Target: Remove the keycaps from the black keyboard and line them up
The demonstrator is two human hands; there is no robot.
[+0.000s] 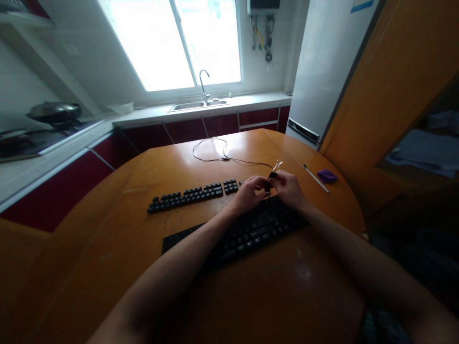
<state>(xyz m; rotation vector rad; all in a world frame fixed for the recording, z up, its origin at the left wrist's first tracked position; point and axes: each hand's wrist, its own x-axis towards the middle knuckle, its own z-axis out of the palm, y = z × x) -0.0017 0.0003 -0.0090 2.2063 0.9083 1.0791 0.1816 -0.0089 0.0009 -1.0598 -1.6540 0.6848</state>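
Observation:
My left hand (250, 193) and my right hand (288, 188) meet above the far edge of a black keyboard (247, 234). Between the right fingertips is a keycap puller (277, 166), its two pale wire prongs pointing up and away. The left fingers are pinched on a small black piece (267, 186) that looks like a keycap; its details are too small to make out. Behind the keyboard, loose black keycaps (193, 195) lie in rows on the table. My forearms and hands hide parts of the keyboard and the right end of those rows.
The keyboard's thin cable (247, 161) loops over the far side of the wooden table (125, 229). To the right lie a thin white stick (315, 178) with a dark tip and a folded purple cloth (327, 176). Beyond are a sink (186, 106) and a fridge (319, 71).

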